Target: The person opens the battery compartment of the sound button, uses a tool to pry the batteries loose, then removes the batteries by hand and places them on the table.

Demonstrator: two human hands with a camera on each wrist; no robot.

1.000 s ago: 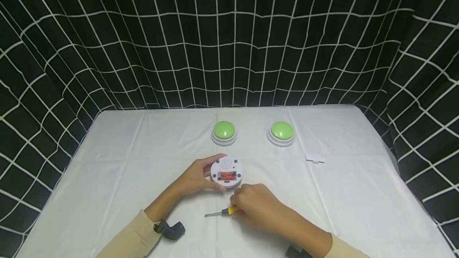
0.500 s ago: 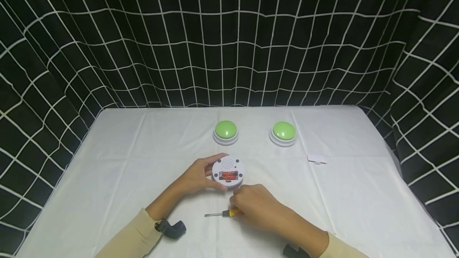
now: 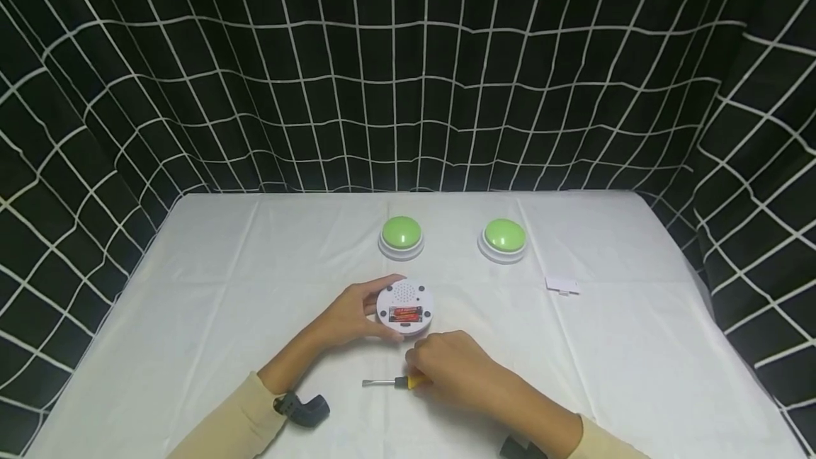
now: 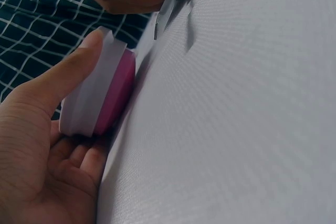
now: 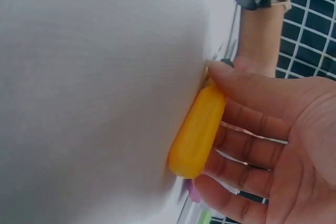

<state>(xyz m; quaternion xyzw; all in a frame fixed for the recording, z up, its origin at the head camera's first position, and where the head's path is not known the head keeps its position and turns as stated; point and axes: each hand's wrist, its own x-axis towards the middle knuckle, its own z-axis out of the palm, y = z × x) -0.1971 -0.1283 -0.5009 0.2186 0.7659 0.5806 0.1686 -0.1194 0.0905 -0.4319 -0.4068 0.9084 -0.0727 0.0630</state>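
My left hand [image 3: 347, 314] grips a round white push button [image 3: 404, 294] by its rim. The button lies upside down; its pink dome [image 4: 116, 93] faces the cloth in the left wrist view. On its upturned underside, red batteries [image 3: 406, 314] sit in an uncovered compartment. Just nearer to me, my right hand [image 3: 455, 374] holds a flathead screwdriver [image 3: 380, 382] low over the cloth, its tip pointing left. In the right wrist view, the thumb and fingers pinch its yellow handle [image 5: 197, 135] near the collar. The screwdriver is apart from the button.
Two push buttons with green domes stand upright farther back, a left one [image 3: 401, 234] and a right one [image 3: 505, 236]. A small white battery cover [image 3: 562, 285] lies to the right. White cloth covers the table [image 3: 268, 253]; a dark gridded curtain [image 3: 408, 76] surrounds its back and sides.
The head view has shifted slightly. My right hand and the screwdriver have moved very little. The left hand keeps its grip on the upturned push button.
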